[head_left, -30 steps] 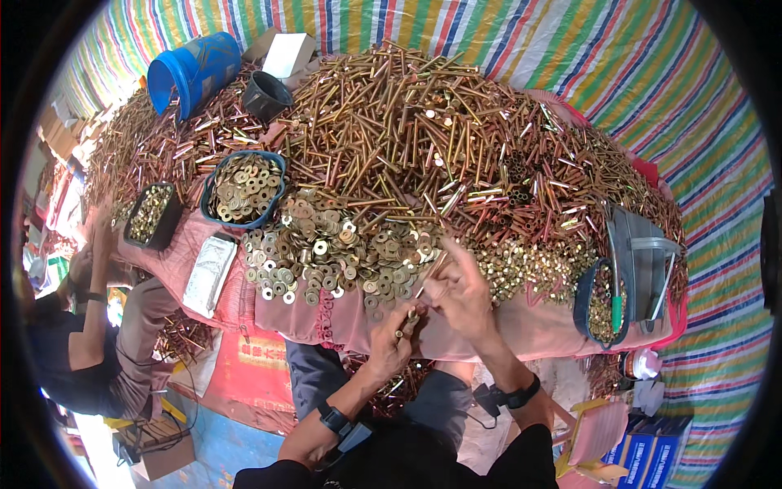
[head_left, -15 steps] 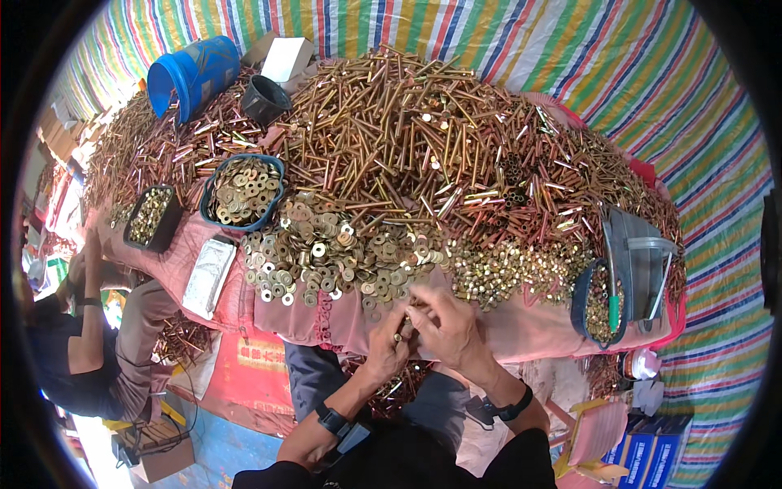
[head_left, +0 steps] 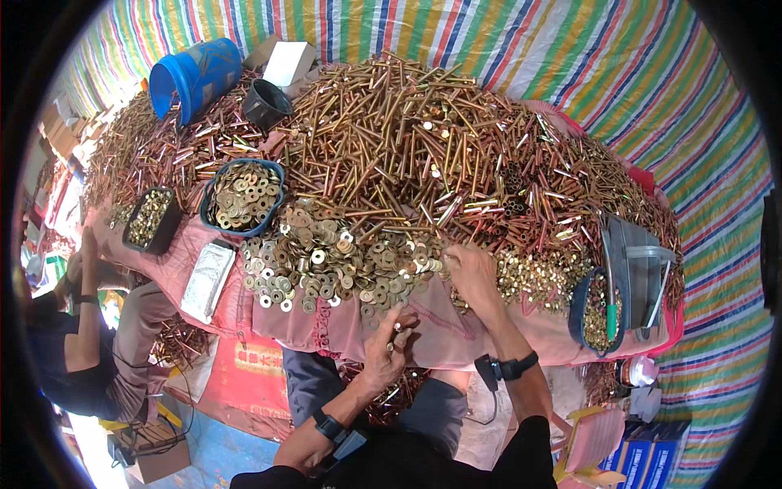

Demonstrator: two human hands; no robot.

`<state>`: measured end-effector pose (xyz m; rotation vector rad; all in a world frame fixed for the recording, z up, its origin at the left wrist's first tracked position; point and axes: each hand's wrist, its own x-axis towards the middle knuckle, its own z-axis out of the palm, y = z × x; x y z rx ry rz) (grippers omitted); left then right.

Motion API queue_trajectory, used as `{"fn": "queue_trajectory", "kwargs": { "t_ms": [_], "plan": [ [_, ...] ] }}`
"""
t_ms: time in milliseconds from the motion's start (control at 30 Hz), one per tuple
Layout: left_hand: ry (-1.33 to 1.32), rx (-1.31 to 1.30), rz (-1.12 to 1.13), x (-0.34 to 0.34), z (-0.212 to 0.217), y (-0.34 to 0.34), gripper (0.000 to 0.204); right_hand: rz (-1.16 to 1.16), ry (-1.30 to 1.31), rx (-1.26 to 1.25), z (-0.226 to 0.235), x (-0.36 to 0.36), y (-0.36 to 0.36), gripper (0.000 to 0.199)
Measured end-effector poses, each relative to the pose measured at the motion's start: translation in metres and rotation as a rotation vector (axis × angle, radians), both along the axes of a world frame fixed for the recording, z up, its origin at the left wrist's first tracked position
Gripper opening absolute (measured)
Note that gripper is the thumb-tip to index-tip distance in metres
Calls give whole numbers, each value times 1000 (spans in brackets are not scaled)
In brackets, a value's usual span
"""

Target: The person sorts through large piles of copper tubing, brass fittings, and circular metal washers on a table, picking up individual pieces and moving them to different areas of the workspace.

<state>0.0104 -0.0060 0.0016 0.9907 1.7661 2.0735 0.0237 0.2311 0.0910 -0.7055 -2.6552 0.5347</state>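
Observation:
My left hand is curled, palm up, at the near edge of the pink cloth. Short ends of bolts stick out between its fingers; their full length is hidden. Farther forward, my right hand has its bent fingertips down among the metal parts, where the flat washers meet the small brass-coloured nuts. Whatever its fingertips pinch is too small to make out. Behind both hands rises a big heap of long bolts, with short metal tubes toward its right.
A blue-rimmed basin of washers, a black tray of nuts and a foil packet lie to the left. At right are a nut basket and grey plastic containers. A blue bucket lies behind. Another person sits at far left.
My hands were together at the cloth's near edge. The right hand has moved forward and right to the border of washers and nuts; the left has shifted slightly left and down, still holding bolts.

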Motion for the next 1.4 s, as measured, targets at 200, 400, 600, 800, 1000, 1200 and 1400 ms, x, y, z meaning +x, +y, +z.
{"fn": "queue_trajectory", "kwargs": {
  "t_ms": [200, 400, 600, 800, 1000, 1200, 1400],
  "plan": [
    [-19, 30, -19, 2, -3, 0, 56, 130, -202, 74, -13, -31, 24, 19],
    [87, -21, -1, -2, -6, -1, 53, 257, -236, 162, -11, -38, 33, 11],
    [119, -22, 32, 0, -3, 1, 51, 404, -38, 121, -5, -18, 28, 8],
    [139, -18, 43, -2, -4, 3, 52, 285, -27, 177, -14, -23, 27, 9],
    [133, -9, 63, 0, -3, 3, 53, 328, -143, 169, -20, -31, 33, 10],
    [149, -11, 73, 0, -4, 4, 53, 423, -59, 129, -25, -34, 39, 8],
    [157, -29, 72, 0, -5, 4, 53, 491, 27, 103, -23, -24, 22, 13]
  ]
}}
